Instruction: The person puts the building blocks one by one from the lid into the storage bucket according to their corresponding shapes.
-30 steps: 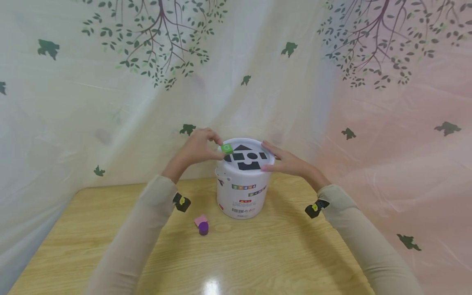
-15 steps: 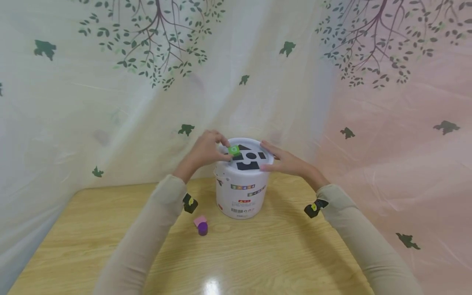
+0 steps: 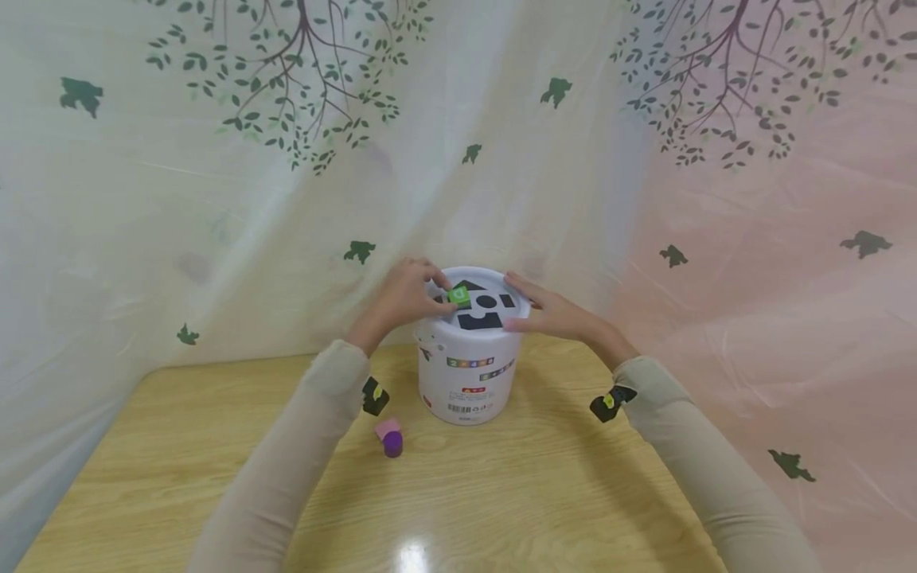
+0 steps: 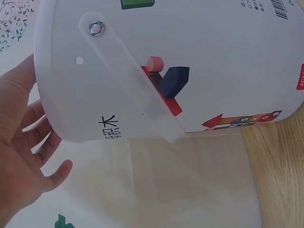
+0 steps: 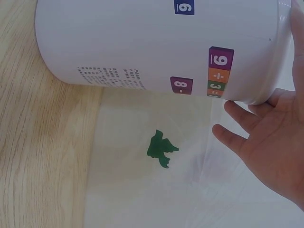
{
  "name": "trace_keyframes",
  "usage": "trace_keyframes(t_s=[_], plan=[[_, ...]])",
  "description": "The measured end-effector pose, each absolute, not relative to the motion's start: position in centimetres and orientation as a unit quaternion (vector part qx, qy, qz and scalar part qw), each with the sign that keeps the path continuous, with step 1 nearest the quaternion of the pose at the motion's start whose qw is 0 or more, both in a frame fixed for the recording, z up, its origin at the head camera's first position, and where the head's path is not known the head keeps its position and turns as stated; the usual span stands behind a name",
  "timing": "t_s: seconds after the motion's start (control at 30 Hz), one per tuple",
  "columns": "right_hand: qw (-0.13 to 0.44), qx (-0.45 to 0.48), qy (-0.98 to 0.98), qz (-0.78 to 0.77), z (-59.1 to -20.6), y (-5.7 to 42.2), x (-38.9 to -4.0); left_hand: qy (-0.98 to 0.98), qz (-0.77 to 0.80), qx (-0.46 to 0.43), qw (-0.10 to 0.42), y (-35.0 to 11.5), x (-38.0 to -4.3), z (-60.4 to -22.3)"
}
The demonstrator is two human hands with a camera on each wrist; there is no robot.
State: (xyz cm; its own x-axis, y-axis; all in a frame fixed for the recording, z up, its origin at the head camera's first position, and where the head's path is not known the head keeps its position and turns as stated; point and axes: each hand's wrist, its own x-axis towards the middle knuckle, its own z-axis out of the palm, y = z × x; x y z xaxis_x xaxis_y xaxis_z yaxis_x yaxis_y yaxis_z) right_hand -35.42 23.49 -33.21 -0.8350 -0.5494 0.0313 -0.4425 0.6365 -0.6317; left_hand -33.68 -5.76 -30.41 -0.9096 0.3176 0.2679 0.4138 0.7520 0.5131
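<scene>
A white bucket (image 3: 469, 378) with shape-cut holes in its lid (image 3: 493, 280) stands upright on the table. Between thumb and fingertips, my left hand (image 3: 407, 296) pinches a green block (image 3: 458, 297) bearing a white mark, over the square hole on the lid's left half. At the lid's right rim rests my right hand (image 3: 562, 315), thumb in front and fingers behind, steadying nothing else. In the left wrist view the left hand (image 4: 21, 137) shows beside the rim, its fingertips hidden. The right wrist view has the right hand (image 5: 273, 142) against the bucket's top edge.
A purple cylinder block (image 3: 392, 444) lies against a pink block (image 3: 388, 430) on the wooden table (image 3: 501, 493), left in front of the bucket. The bucket's handle (image 4: 133, 80) hangs down its left side. A leaf-patterned curtain (image 3: 286, 231) rises behind.
My left hand has carried the green block rightward across the lid, from its left edge to the square hole. The right hand stays on the rim.
</scene>
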Motion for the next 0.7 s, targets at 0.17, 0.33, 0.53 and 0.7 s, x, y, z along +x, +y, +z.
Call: trace_keyframes(t_s=[0.17, 0.33, 0.53, 0.7], plan=[[0.080, -0.277, 0.901, -0.323, -33.16, 23.45, -35.38, -0.934, -0.292, -0.191, 0.079, -5.70, -33.71, -30.51], [0.078, -0.280, 0.901, -0.321, -33.16, 23.37, -35.22, -0.933, -0.297, -0.188, 0.077, -5.64, -33.71, -30.56], [0.076, -0.280, 0.902, -0.319, -33.20, 23.35, -35.32, -0.932, -0.300, -0.189, 0.079, -5.66, -33.71, -30.63], [0.077, -0.281, 0.901, -0.321, -33.16, 23.40, -35.35, -0.931, -0.303, -0.189, 0.078, -5.71, -33.77, -30.74]])
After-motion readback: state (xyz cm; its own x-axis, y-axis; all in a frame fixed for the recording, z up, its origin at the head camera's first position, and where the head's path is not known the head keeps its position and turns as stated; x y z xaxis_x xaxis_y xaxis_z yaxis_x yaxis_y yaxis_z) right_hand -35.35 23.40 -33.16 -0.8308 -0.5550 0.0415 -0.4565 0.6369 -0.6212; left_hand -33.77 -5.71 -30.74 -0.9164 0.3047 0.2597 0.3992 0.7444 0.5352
